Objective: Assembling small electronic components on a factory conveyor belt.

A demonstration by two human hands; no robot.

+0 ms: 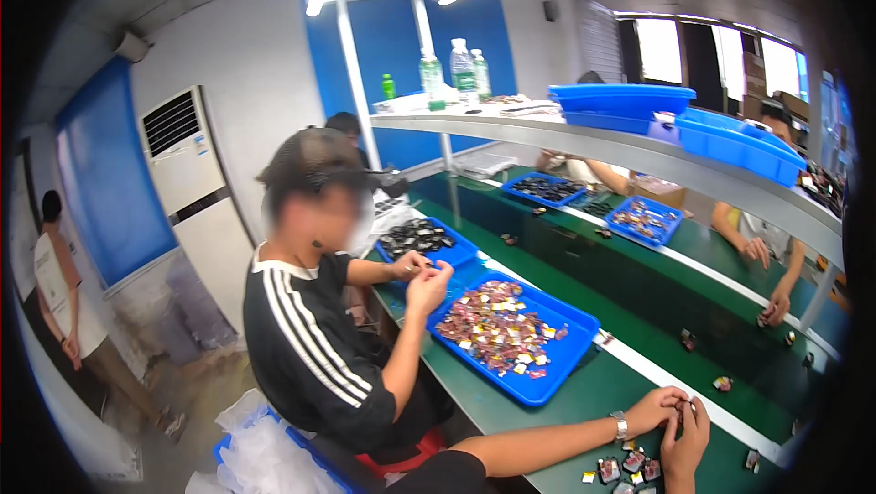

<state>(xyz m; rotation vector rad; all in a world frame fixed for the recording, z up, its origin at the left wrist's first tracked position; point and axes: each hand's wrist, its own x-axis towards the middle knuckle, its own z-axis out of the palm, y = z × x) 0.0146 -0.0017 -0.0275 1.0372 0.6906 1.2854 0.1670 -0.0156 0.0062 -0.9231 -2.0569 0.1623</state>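
At the lower right, my left hand [650, 410], with a metal watch [620, 425] on its wrist, meets my right hand [686, 444] fingertip to fingertip. Both hands are closed, the fingers pinched around something small and dark that they mostly hide. Just below them on the green work surface lies a small pile of parts [632, 467] in clear, reddish and dark pieces with white and yellow tabs. Up and to the left stands a blue tray [558, 386] heaped with similar reddish parts.
Beside me on the left sits a co-worker in a black striped shirt [315, 339], hands together over the tray. A dark green conveyor belt [584, 280] carries scattered parts. A metal shelf [511, 124] with bottles and blue bins hangs over it. Other people work across the belt.
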